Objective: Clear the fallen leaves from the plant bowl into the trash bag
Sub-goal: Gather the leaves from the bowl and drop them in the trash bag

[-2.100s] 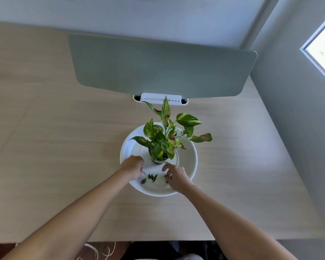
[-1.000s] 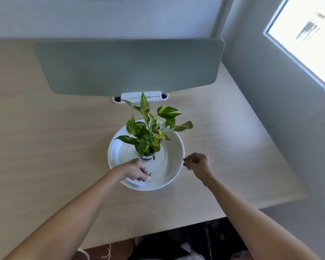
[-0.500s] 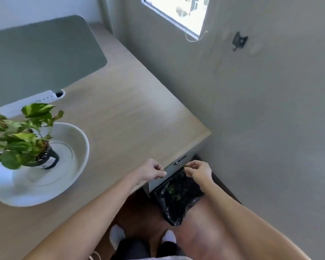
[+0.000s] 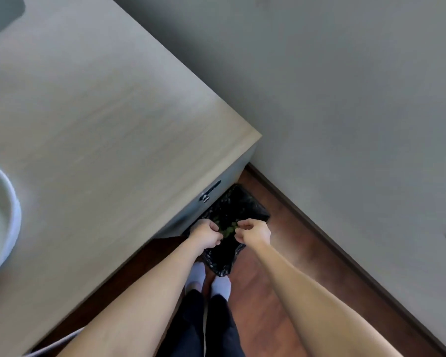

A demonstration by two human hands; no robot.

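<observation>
Green leaves point(image 4: 227, 230) inside black trash bag point(image 4: 238, 204)

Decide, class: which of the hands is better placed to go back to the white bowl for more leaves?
Probably the left hand. Both hover over the black trash bag, but the left is on the side of the white bowl; the right hand would have to cross over.

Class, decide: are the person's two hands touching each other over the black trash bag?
Apart. The head view shows leaves and trash bag between the left hand and right hand.
</observation>
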